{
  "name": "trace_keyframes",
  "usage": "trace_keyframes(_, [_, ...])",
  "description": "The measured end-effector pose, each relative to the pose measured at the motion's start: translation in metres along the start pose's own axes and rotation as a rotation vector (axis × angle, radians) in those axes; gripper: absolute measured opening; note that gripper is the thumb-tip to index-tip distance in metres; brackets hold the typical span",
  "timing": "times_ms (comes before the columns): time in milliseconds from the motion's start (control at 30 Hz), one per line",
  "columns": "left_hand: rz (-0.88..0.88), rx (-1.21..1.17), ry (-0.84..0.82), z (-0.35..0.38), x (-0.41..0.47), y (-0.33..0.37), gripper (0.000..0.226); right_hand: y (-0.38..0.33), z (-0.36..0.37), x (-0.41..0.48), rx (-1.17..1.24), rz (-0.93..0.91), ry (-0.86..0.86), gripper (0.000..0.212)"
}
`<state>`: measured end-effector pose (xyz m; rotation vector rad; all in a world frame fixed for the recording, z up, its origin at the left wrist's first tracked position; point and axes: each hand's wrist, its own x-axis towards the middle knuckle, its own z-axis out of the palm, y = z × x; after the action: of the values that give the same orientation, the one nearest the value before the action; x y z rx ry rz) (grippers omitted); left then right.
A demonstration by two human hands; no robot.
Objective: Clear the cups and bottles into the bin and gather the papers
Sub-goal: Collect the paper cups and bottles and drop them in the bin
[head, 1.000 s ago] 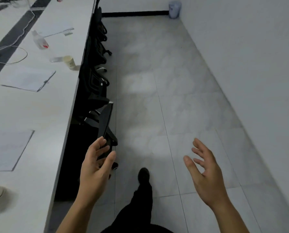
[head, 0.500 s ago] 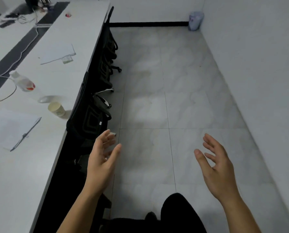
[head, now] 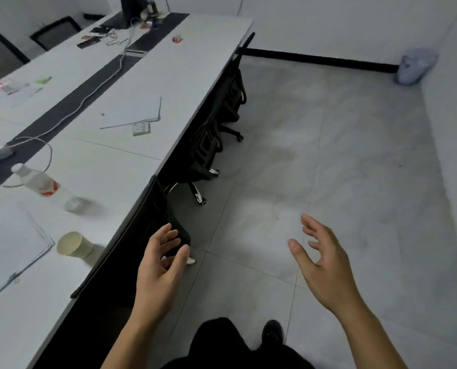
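Hovering loose: L hand (head: 158,275), R hand (head: 325,267)

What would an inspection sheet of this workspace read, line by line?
Surface: long white desk, dark strip down its middle.
Job's things: paper cup near the desk edge; plastic bottle beyond it; near paper stack beside the cup; far paper stack farther along; bin in the far corner.
Clutter: small green packet by the far paper stack.
Hands: left hand and right hand open, holding nothing, over the floor.
Cables: white cable along the strip, looping near the bottle.
Surroundings: black chairs tucked under the desk; tiled floor.
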<state>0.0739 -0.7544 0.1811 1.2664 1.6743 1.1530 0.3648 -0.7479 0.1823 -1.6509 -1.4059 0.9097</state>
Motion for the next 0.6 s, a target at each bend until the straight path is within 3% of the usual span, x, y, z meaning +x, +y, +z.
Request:
trace_keyframes(233, [-0.116, -0.054, 0.226, 0.029, 0.132, -0.004, 0.051, -0.025, 0.038, 0.199, -0.03, -0.077, -0.206, 0.051])
trace_keyframes(400, [-0.176, -0.093, 0.27, 0.047, 0.264, -0.03, 0.05, -0.021, 0.098, 0.332, -0.094, -0.071, -0.256, 0.054])
trace_keyframes(600, [-0.173, -0.064, 0.391, 0.019, 0.406, 0.001, 0.047, -0.088, 0.156, 0.482, -0.099, -0.157, -0.354, 0.053])
